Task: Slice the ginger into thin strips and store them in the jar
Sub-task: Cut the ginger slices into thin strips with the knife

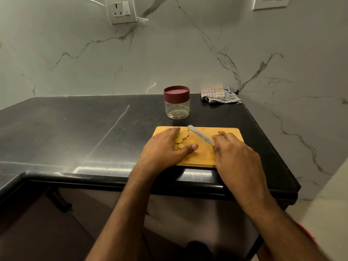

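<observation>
Ginger [182, 139]: flat yellow rounds, overlapping.

The right hand [233, 155] covers nearly all of the knife [200, 134] handle. The left hand [165, 149] hides part of the ginger slices [181, 137]. A wall socket [271, 1] at far right is cut off by the top edge.

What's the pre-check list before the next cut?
1. Left hand flat on slices: ok.
2. Right hand grips knife: ok.
3. Blade clear of left fingers: cannot tell, they lie close.
4. Slices on board: ok.
5. Jar open for strips: not ok, lid on.
6. Leftover ginger piece out of the cut's way: ok.
</observation>
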